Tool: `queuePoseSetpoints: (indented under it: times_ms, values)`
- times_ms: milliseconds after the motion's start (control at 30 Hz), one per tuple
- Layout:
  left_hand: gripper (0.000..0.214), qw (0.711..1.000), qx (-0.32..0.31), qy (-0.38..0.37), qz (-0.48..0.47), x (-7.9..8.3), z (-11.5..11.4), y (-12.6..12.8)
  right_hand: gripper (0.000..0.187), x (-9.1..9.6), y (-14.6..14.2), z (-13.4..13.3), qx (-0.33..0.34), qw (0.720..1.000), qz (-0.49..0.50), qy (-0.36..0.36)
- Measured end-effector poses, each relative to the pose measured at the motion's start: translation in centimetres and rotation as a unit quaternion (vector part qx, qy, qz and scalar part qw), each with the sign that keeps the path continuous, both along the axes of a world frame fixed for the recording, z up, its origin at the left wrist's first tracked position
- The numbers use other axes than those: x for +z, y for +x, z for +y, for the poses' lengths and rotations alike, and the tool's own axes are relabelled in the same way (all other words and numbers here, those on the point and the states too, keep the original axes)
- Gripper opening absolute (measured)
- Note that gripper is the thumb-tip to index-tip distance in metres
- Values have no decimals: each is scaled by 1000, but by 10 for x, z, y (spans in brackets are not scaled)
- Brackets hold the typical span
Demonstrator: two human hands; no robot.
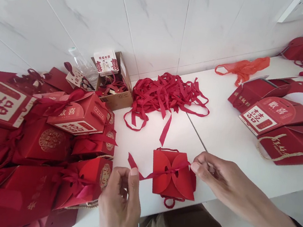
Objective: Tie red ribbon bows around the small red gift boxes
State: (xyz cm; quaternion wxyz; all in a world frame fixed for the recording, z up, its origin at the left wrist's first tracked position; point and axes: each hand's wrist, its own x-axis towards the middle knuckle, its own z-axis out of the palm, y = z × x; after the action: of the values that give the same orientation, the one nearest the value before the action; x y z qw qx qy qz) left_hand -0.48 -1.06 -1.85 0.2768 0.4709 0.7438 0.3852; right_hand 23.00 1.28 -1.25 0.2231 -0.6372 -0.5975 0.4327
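Plainly, in the head view, a small red box (173, 187) sits on the white desk (138, 143), just below the frame's centre. A red ribbon (156, 174) runs through its top flaps; the left hand (121, 202) and right hand (220, 175) each pinch it between thumb and fingers, on either side. A ribbon heap (165, 94) lies upper centre; decorated boxes (38, 157) fill the lower left.

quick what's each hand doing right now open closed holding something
Left hand: closed, pinching the red ribbon near one end.
Right hand: closed, pinching the ribbon's other side, beside the box.
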Motion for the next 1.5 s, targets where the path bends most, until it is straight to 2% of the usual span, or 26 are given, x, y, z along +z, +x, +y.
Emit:
queuePoseSetpoints:
  times_ms: [67, 167, 267, 433, 533, 600, 667, 767, 867, 967, 1033, 1167, 1300, 1367, 1500]
  values:
    - [37, 999, -9, 20, -30, -2, -2, 5, 45, 0, -2, 1, 1, 1000, -1, -3]
    - [37, 995, -91, 22, -39, -6, -2, 8, 39, 1, -4, 2, 13, 1000, 5, 3]
    - [23, 987, -160, 26, -10, -9, -1, 4, 36, 3, -6, 1, 15, 1000, 22, 6]
    - [10, 980, -153, 111, 66, -10, 4, 2, 24, 6, -10, -4, -21, 997, 27, 63]
    - [14, 953, -170, 213, 135, -13, 8, 6, 21, 7, -13, -6, -14, 995, 30, 96]
    - [17, 940, -167, 257, 149, -15, 10, 9, 19, 8, -15, -6, -11, 994, 32, 103]
    - [12, 953, -134, 241, 124, -18, 12, 10, 17, 9, -16, -6, -13, 994, 30, 101]
    - [11, 983, -99, 147, 46, -20, 15, 8, 15, 6, -15, -4, -15, 995, 28, 92]
    - [24, 987, -137, 66, -51, -17, 18, 4, 18, 3, -14, -3, -27, 995, 25, 94]
    - [29, 973, -195, 38, -120, -14, 19, 1, 22, 3, -13, -3, -26, 994, 25, 103]
    - [27, 969, -202, 35, -135, -14, 19, 1, 21, 5, -14, -3, -15, 994, 27, 109]
    - [20, 975, -162, 37, -148, -18, 17, 4, 24, 9, -15, -3, -8, 994, 29, 108]
    - [13, 971, -120, 106, -175, -13, 17, 11, 22, 12, -16, -3, -20, 989, 39, 138]
    - [17, 966, -122, 145, -176, -7, 16, 16, 20, 15, -18, -2, -9, 988, 48, 146]
    - [34, 957, -163, 184, -154, 0, 16, 26, 21, 21, -27, 1, 53, 985, 85, 143]
